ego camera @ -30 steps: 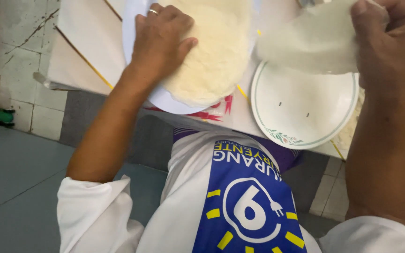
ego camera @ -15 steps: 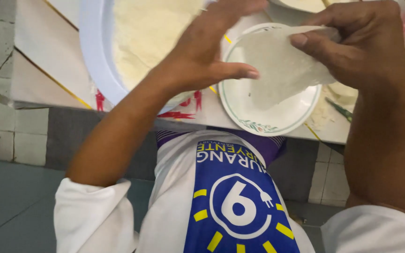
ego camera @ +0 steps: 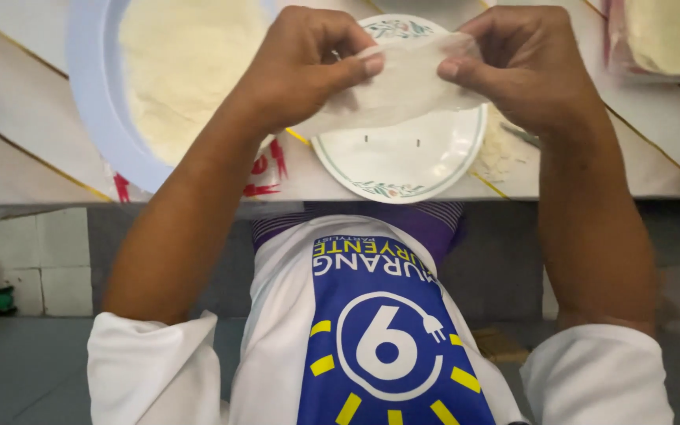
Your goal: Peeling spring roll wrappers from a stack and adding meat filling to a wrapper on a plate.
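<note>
Both hands pinch one thin translucent wrapper sheet (ego camera: 399, 86): left hand (ego camera: 301, 67) and right hand (ego camera: 525, 67) each grip its upper edge above a small floral-rimmed plate (ego camera: 403, 169) at the tabletop's (ego camera: 33, 157) near edge. Pulling apart unevenly could tear the flimsy sheet.

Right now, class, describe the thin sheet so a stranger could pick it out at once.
On the white table, find the small flower-rimmed plate at the near edge. Above it, the left hand and right hand pinch a thin translucent sheet, paler than the yellowish stack on the big plate.
</note>
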